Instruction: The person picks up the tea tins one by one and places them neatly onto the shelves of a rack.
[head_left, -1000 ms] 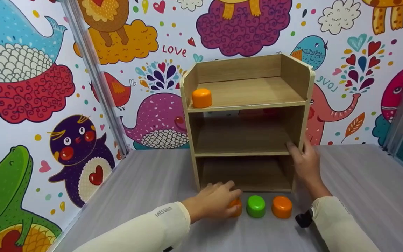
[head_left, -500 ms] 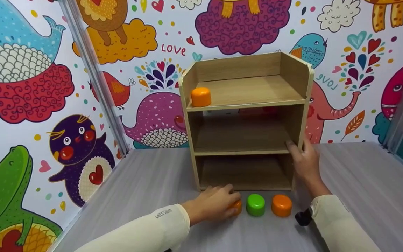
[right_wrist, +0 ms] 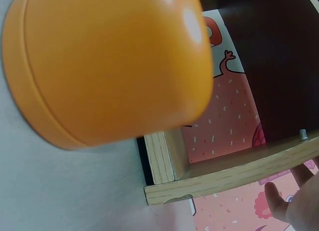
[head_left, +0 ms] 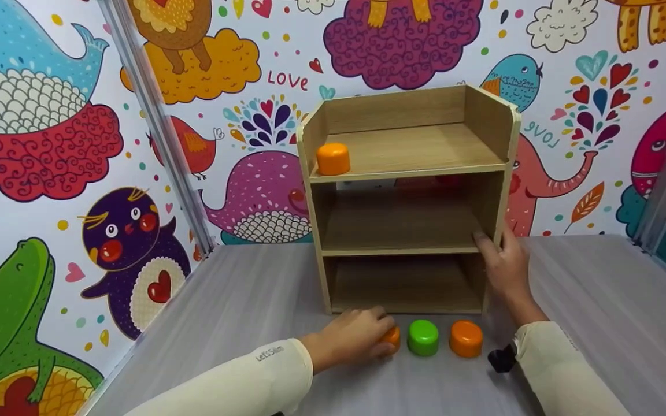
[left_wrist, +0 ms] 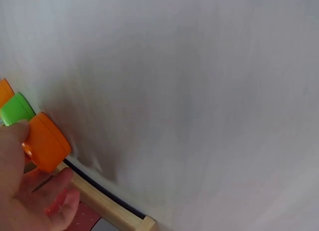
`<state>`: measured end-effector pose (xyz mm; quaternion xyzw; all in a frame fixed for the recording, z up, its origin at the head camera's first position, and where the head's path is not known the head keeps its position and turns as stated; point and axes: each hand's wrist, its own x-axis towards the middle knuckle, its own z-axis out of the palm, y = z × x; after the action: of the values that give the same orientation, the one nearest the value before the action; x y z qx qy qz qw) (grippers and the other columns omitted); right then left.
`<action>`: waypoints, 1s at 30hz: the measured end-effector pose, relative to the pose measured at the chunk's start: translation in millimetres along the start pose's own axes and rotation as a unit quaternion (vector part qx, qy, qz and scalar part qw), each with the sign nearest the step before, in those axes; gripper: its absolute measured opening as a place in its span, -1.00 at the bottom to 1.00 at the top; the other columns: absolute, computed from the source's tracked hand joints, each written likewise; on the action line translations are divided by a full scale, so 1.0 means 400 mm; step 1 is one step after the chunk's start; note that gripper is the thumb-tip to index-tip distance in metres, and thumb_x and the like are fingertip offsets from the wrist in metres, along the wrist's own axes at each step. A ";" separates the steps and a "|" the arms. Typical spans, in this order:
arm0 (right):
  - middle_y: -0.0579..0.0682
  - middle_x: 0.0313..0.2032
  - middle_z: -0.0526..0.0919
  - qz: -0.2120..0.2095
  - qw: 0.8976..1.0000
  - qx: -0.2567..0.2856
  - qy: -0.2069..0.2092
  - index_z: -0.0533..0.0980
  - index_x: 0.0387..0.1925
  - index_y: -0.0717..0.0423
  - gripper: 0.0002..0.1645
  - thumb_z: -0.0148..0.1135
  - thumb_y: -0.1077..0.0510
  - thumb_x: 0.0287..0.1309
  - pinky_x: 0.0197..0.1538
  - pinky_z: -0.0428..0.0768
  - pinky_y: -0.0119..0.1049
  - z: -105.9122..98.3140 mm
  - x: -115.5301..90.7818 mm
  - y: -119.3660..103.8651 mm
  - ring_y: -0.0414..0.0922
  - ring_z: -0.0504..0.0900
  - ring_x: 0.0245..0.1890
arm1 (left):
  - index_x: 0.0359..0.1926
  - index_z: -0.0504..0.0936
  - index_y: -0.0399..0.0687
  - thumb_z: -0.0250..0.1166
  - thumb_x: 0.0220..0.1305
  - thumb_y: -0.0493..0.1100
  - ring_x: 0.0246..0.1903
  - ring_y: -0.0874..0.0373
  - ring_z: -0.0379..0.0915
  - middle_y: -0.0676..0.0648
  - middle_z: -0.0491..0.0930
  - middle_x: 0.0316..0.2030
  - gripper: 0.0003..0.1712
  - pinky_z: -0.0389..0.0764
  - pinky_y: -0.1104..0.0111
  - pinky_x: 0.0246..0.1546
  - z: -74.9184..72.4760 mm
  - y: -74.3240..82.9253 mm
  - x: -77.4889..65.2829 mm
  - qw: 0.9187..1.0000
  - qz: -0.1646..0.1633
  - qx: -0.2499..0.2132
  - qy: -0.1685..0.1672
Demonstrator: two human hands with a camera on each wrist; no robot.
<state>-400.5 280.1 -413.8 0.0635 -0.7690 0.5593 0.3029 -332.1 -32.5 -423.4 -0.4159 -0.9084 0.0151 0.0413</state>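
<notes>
At the foot of a wooden shelf unit [head_left: 411,252], my left hand [head_left: 353,335] grips an orange plastic cap [head_left: 391,340], a rounded cylinder standing on the table. In the head view most of it is behind my fingers; the left wrist view shows the cap [left_wrist: 47,143] between thumb and fingers. To its right are a green cap [head_left: 423,338] and another orange cap [head_left: 466,338]. My right hand [head_left: 507,268] holds the unit's right side panel, thumb inside and the other fingers partly hidden outside. One more orange cap [head_left: 333,159] sits on the top shelf's front left corner.
The grey table [head_left: 240,289] runs back to a printed wall [head_left: 252,46] covered in cartoon animals. Metal posts [head_left: 159,127] stand at its left and right back corners. A black device [head_left: 502,359] is strapped at my right wrist.
My left hand's fingers have come down from a raised pose and closed around the orange cap. The right hand stays on the side panel; the caps and shelf unit have not moved.
</notes>
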 end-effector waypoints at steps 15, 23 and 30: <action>0.11 0.41 0.42 0.010 1.000 0.003 -0.010 0.19 0.54 -0.18 -0.23 0.14 -0.19 0.41 0.30 0.40 0.34 0.000 -0.003 -0.001 0.25 0.49 0.31 | 0.27 0.50 0.10 0.29 0.37 0.24 -0.24 0.26 0.41 0.07 0.50 -0.08 -0.42 0.56 0.39 -0.10 0.024 -0.006 0.010 0.997 -0.039 -0.053 -0.044; 0.11 0.39 0.44 0.006 1.000 0.005 -0.005 0.21 0.53 -0.16 -0.25 0.14 -0.18 0.42 0.30 0.41 0.32 0.001 -0.001 0.000 0.22 0.51 0.29 | 0.31 0.46 0.16 0.26 0.39 0.26 -0.17 0.24 0.39 0.06 0.50 -0.03 -0.41 0.53 0.36 -0.06 0.030 -0.008 0.009 0.995 -0.052 -0.073 -0.049; 0.09 0.39 0.42 -0.009 1.000 0.006 -0.001 0.23 0.52 -0.15 -0.27 0.15 -0.14 0.41 0.36 0.38 0.29 0.000 0.001 0.002 0.19 0.49 0.31 | 0.31 0.46 0.17 0.23 0.39 0.31 -0.15 0.24 0.44 0.07 0.52 -0.05 -0.39 0.56 0.30 -0.06 0.038 -0.004 0.008 0.997 -0.050 -0.043 -0.036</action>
<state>-401.1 280.4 -414.2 0.0723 -0.7655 0.5608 0.3070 -336.7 -31.1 -438.2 -0.3703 -0.9288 -0.0112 -0.0083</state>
